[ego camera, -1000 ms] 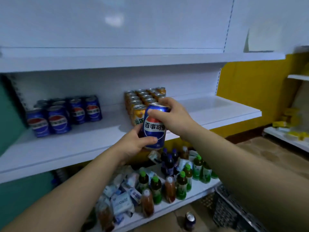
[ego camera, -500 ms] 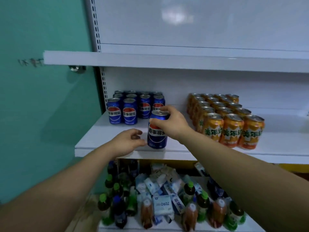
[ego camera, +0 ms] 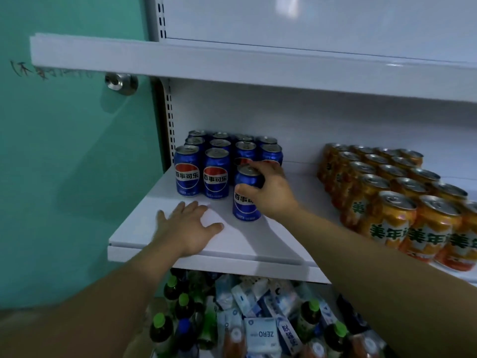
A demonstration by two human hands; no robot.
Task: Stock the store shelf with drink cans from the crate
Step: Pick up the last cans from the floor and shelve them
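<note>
White steel shelving against a teal wall (ego camera: 64,151) framed the job as I stocked the middle shelf (ego camera: 258,241) from my remote station. My right hand (ego camera: 273,195) gripped a blue cola can (ego camera: 244,205) from above, fingers curled over its rim and thumb pressed to its side. The can stood upright and appeared to rest on the board. It sat just in front of the block of blue cans (ego camera: 215,174) at the shelf's left end, slightly forward of that block's two front cans and in line with the gap beside them. My left hand (ego camera: 188,228) lay flat on the shelf near its front edge, fingers spread and holding nothing, just left of the can and apart from it.

Farther right on the same shelf, well apart from the blue block, stood several rows of orange cans (ego camera: 392,202). Below, green-capped bottles (ego camera: 160,329) and white packs (ego camera: 260,334) crowded the lower shelf.

By my judgement the stocking was well under way. Both blocks were built up, and this can was all but placed, needing only a short push back into the front row. That row looked to have room for it and one more. The crate was out of view, so I could not tell how many cans were left.
</note>
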